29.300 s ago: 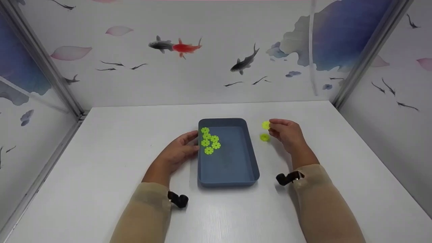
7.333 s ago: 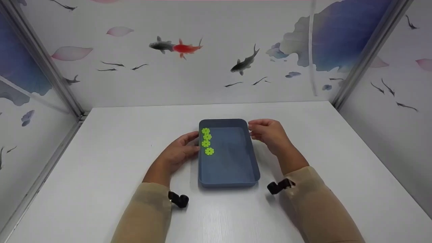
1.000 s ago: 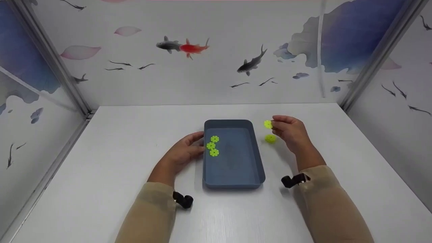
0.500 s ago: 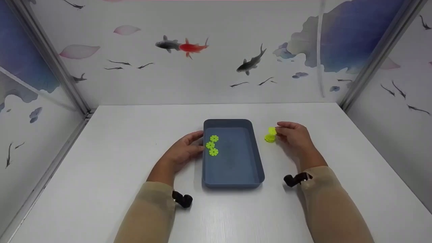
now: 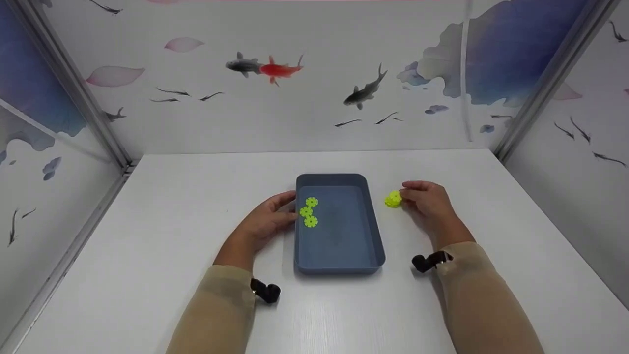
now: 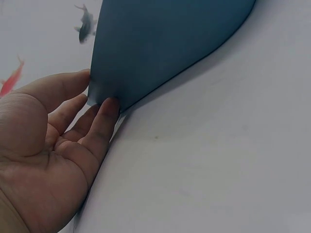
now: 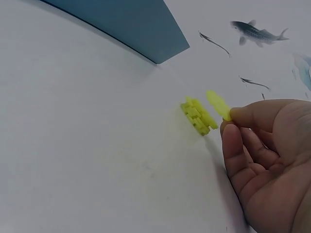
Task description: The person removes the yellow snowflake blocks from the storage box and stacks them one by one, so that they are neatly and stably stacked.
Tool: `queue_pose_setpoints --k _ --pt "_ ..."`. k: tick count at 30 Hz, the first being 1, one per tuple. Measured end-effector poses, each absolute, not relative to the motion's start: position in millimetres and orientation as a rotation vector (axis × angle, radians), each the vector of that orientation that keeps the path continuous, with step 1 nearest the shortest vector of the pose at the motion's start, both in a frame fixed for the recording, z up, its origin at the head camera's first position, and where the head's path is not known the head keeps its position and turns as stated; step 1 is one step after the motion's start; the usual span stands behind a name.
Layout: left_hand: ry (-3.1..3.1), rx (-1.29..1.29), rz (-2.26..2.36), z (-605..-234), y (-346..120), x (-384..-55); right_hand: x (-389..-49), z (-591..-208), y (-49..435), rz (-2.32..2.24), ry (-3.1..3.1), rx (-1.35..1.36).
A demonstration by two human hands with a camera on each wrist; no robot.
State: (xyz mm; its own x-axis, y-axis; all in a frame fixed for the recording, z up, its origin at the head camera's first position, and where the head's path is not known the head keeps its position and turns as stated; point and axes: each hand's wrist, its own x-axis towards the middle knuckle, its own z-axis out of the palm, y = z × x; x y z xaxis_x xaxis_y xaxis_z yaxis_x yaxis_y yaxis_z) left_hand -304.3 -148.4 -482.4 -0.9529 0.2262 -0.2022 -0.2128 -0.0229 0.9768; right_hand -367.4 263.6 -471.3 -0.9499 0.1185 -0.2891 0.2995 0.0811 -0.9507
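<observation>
Between thumb and fingertips my right hand [image 5: 427,199] pinches a yellow notched disc [image 7: 218,104], tilted close over a short stack of like discs [image 7: 198,116]. That stack sits on the table to the right of a blue-grey tray [image 5: 344,246]. In the head view the held disc overlaps the stack. My left hand [image 5: 265,216] rests its fingertips and thumb against the tray's left outer wall, seen close up in the left wrist view. Inside the tray, near its left side, lie three yellow-green notched discs [image 5: 306,212] in a small group.
A white table [image 5: 172,221] carries the tray. White panels with painted fish [image 5: 363,92] and petals stand at the back and both sides, joined by metal corner posts [image 5: 555,78]. A small black camera [image 5: 265,291] sits at each wrist.
Over the last second my right hand has lowered its disc onto the stack's top area. Earlier, more discs lay in the tray; several have left it. The left hand stays at the wall.
</observation>
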Motion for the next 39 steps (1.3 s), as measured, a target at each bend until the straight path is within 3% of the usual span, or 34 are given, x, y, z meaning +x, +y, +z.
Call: queue_pose_setpoints --k 39 --pt "1.942 -0.008 2.062 -483.4 -147.9 -305.0 -367.7 -472.4 262.2 -1.94 2.244 0.473"
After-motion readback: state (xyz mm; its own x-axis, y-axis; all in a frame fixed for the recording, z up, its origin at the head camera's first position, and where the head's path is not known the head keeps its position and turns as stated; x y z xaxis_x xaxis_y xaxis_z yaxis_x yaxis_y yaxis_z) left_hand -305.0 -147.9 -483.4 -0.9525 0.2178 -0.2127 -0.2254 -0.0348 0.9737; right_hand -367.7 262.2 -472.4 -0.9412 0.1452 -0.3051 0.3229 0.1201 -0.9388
